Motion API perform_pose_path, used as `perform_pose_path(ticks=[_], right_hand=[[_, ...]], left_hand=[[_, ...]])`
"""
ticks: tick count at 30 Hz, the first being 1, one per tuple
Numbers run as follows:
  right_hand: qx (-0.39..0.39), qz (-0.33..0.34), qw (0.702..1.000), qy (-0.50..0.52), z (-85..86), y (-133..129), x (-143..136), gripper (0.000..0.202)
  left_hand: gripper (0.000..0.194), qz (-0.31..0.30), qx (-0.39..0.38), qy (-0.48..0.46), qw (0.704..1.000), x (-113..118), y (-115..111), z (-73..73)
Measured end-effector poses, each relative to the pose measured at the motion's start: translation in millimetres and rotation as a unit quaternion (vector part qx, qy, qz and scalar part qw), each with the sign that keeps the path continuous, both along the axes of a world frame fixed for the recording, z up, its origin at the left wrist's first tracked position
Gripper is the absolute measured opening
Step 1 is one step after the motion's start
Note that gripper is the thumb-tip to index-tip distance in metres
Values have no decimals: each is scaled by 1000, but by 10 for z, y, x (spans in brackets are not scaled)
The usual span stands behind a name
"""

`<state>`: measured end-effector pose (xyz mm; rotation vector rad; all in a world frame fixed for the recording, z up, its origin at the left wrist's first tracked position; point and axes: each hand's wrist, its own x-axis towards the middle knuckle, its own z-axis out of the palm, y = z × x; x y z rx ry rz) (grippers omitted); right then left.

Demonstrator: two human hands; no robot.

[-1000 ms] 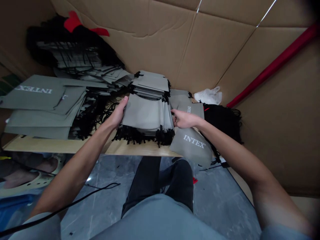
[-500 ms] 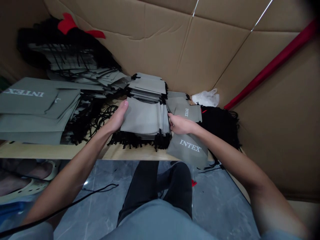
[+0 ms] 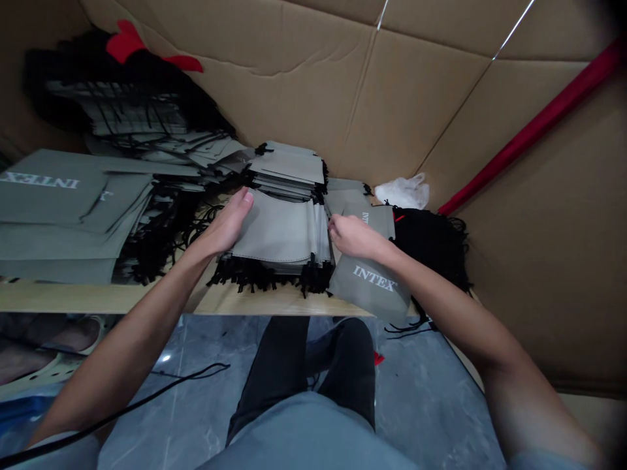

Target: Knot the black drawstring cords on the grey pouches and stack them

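Note:
A stack of grey pouches (image 3: pixel 277 228) with black cord ends lies in front of me on the wooden table (image 3: pixel 235 301). My left hand (image 3: pixel 230 222) lies along the stack's left edge, thumb on the top pouch, its other fingers mostly hidden. At the right side of the stack, my right hand (image 3: pixel 350 235) has its fingers curled together at the pouch edges; what they pinch is too small to make out. Beneath my right wrist lies a grey INTEX pouch (image 3: pixel 372 284), overhanging the table's front edge. Another stack of pouches (image 3: pixel 289 166) stands just behind.
Larger grey INTEX bags (image 3: pixel 53 202) are piled at the left, with a black-corded heap (image 3: pixel 132 111) behind. A black bundle (image 3: pixel 431 245) and white plastic bag (image 3: pixel 404 191) are at the right. Cardboard (image 3: pixel 304 72) walls the back. Someone's shoe (image 3: pixel 59 372) shows lower left.
My right hand has shifted slightly, its fingers now more curled at the stack's right edge. My left hand has moved slightly up along the left edge.

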<state>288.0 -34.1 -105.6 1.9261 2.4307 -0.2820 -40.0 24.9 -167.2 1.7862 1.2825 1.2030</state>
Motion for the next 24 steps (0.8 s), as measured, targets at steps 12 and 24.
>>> perform_pose_path(ticks=[12, 24], right_hand=[[-26, 33, 999, -5, 78, 65, 7, 31], [-89, -76, 981, -156, 67, 406, 559, 39]], left_hand=[[106, 5, -41, 91, 995, 210, 0, 74], [61, 18, 111, 216, 970, 330, -382, 1075]])
